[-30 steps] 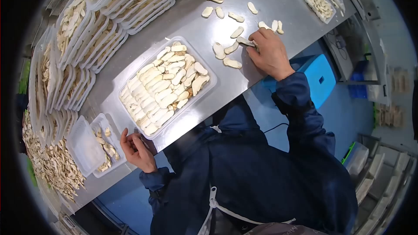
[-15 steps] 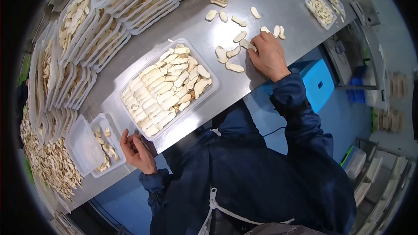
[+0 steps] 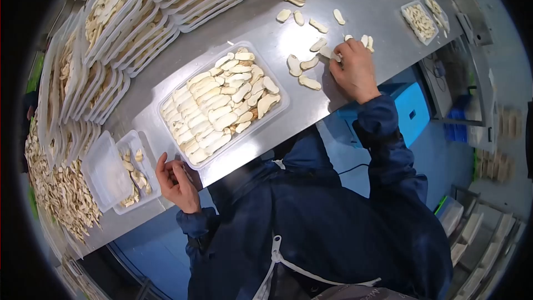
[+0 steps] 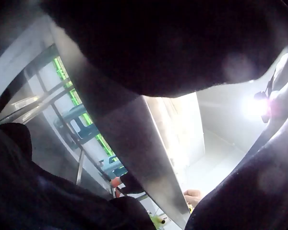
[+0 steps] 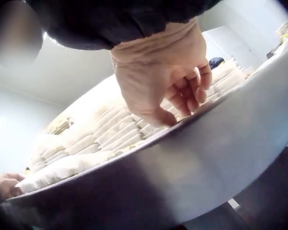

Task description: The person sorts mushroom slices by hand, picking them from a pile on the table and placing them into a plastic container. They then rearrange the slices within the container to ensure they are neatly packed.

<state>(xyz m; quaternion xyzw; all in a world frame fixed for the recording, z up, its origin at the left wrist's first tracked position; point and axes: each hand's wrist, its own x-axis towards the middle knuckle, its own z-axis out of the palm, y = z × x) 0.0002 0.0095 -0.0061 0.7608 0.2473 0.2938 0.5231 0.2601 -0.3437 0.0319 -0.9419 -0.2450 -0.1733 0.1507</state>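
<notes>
My right hand [image 3: 355,72] is low over the metal table, thumb and fingers bent around the near end of a pale dried mushroom slice [image 3: 328,53]. In the right wrist view the thumb and fingertips of that hand [image 5: 168,79] come down close to the tabletop. Several loose slices lie around it, among them a long slice [image 3: 310,83]. At the table's front edge my left hand [image 3: 179,186] rests with loosely curled fingers, holding nothing visible. Beside it stands a clear plastic tray [image 3: 284,95] with slices laid in overlapping rows.
Tall stacks of filled trays [image 3: 126,58] line the back left, near a large heap of slices [image 3: 66,189]. Left of my hand sit an empty-looking tray [image 3: 102,169] and one with few slices [image 3: 126,209]. Smaller filled trays [image 3: 420,22] stand far right. A blue stool [image 3: 408,114] is below the edge.
The slice at my right fingertips has gone from tilted to lying flatter. My left hand keeps nearly the same pose. The head view has shifted, moving the table's contents slightly right and up.
</notes>
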